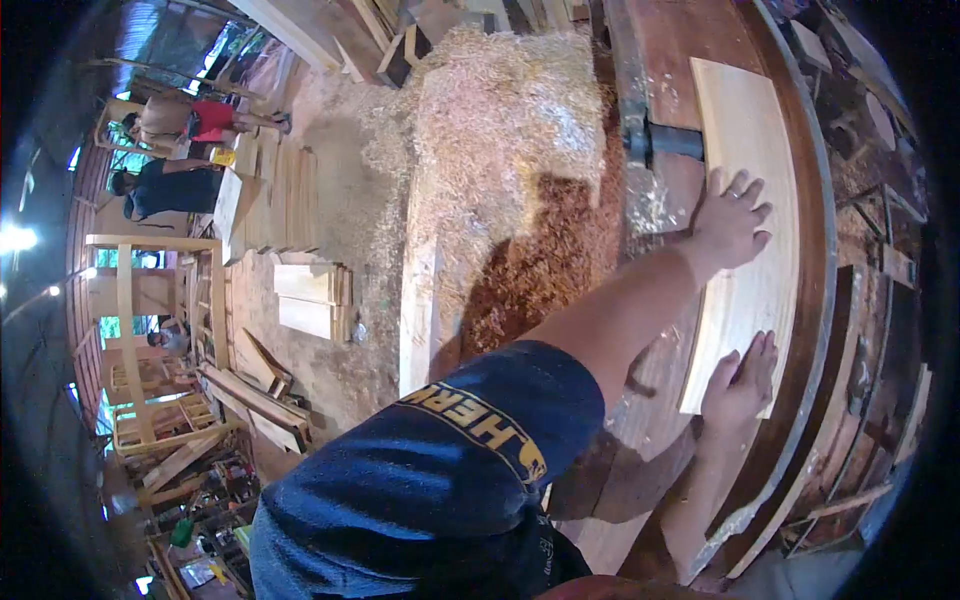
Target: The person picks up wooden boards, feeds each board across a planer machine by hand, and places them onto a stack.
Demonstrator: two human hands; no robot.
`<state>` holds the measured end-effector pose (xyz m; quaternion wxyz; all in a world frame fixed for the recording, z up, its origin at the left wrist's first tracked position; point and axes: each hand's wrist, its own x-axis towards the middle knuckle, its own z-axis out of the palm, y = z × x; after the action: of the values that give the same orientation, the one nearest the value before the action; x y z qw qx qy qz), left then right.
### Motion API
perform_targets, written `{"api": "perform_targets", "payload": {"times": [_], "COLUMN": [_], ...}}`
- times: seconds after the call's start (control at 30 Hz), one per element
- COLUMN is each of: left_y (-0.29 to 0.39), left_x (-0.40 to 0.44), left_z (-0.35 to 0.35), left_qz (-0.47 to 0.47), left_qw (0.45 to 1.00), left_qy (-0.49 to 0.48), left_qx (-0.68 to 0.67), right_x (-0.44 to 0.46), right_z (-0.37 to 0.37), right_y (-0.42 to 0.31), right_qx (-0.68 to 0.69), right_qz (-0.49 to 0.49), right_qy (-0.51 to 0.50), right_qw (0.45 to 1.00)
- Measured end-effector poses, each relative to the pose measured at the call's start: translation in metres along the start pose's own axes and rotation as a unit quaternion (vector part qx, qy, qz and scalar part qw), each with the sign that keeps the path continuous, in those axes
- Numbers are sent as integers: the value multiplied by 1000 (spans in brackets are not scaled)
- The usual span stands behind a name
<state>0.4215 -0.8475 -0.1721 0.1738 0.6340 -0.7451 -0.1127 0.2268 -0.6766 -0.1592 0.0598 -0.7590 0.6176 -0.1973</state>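
Spread wide, the left hand (730,226) is laid on top of the board (745,125), under which the bench (672,90) is seen; the right hand (730,400) is placed at the board's near end, its grip unclear.

Single board (745,290), pale yellowish wood, long, thin, rectangular. Grain streaks running lengthwise down upper face. Long sides look roughly straight, slight bow in outline; ends cut across, corners squarish. Board whole, unpainted. Lies flat on surface (680,40), broad face up, length set along surface's length, closer to surface's raised rim side, bare strip of surface between.
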Motion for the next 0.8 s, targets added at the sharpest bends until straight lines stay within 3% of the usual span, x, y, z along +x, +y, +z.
{"api": "perform_targets", "payload": {"times": [0.13, 0.17, 0.3, 0.67, 0.8], "left_y": [-13, -16, -26, -58, -77], "left_x": [15, 17, 32, 72, 95], "left_z": [6, 6, 7, 11, 25], "left_qz": [9, 12, 18, 30, 43], "left_qw": [999, 999, 998, 996, 991], "left_qy": [31, 35, 52, 84, 125], "left_qx": [-25, -23, -23, -22, 31], "right_x": [16, 18, 30, 75, 95], "right_z": [13, 9, 30, 45, 56], "right_y": [6, -5, 10, -3, -6], "right_qx": [9, -41, 12, -77, -95], "right_qz": [-36, -1, -30, -4, -8], "right_qy": [25, 11, 36, 8, 15], "right_qw": [999, 999, 999, 997, 995]}}
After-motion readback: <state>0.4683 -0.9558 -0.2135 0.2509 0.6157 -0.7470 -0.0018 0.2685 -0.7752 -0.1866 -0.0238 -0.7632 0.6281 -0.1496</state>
